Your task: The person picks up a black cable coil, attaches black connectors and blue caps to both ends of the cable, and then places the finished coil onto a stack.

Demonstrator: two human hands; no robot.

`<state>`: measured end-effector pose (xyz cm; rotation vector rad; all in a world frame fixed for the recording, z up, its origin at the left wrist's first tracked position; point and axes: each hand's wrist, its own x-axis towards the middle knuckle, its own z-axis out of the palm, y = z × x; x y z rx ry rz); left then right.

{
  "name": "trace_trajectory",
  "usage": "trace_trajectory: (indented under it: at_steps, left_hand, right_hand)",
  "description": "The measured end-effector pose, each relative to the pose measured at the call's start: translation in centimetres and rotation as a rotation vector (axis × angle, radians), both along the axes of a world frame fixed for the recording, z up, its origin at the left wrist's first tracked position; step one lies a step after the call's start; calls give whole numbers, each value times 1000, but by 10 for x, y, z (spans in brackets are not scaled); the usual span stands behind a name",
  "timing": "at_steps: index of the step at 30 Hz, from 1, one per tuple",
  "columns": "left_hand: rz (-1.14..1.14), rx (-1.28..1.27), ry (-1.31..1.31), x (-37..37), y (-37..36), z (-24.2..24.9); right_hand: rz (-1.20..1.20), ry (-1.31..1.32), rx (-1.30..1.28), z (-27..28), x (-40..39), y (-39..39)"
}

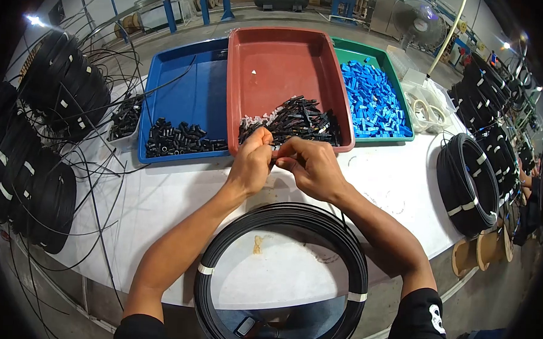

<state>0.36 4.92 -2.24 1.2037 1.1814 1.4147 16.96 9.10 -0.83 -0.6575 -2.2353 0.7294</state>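
My left hand (252, 162) is closed in a fist just in front of the red tray (282, 61). Beside it my right hand (313, 166) pinches with thumb and forefinger. A small dark piece shows between the two hands, mostly hidden by the fingers, so its kind cannot be told. Below my wrists lies a coil of black cable (204, 288), bound with white tape and overhanging the table's front edge. One strand rises from the coil towards my right forearm. Black slim connector parts (304, 121) and small whitish pieces (258, 121) are heaped in the red tray's near end.
A blue tray (183, 99) holds short black tubular parts (179, 140); a green tray (385, 138) holds many blue clips (371, 98). Black cable coils are stacked at left (28, 183) and right (468, 184). Loose cable ends stick out over the table's left side.
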Motion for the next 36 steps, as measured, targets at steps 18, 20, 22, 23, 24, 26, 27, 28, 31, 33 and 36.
trace_trajectory:
  at_steps: [18,20,22,23,24,26,27,28,31,33,36]
  left_hand:
    - [-86,-183,-268,-3,-5,0]
    - [-80,-275,-342,-1,-6,5]
    - [-105,-275,-346,-6,-4,5]
    - [-129,-274,-349,-8,-2,5]
    - [-131,-273,-348,-7,0,2]
    - [-80,-163,-286,-7,1,-5]
    - [-79,-164,-286,-6,1,-6]
    - [-47,-125,-256,-3,2,-6]
    - [-24,-136,-222,-2,-2,1]
    - [-34,-190,-220,-1,-4,5]
    - [-33,-235,-235,-1,-2,7]
  right_hand:
    - [-6,78,97,6,-1,-9]
    - [48,145,50,1,1,-3]
    - [56,187,114,-4,1,-1]
    - [45,177,251,-5,1,-1]
    - [36,165,390,-6,1,0]
    - [21,173,417,-12,-2,1]
    - [6,179,448,-15,-4,3]
    - [-9,186,479,-17,-5,3]
    - [-77,75,396,-13,-6,-1]
    - [-96,17,350,-9,-6,-2]
    - [-106,-30,211,-2,-6,-6]
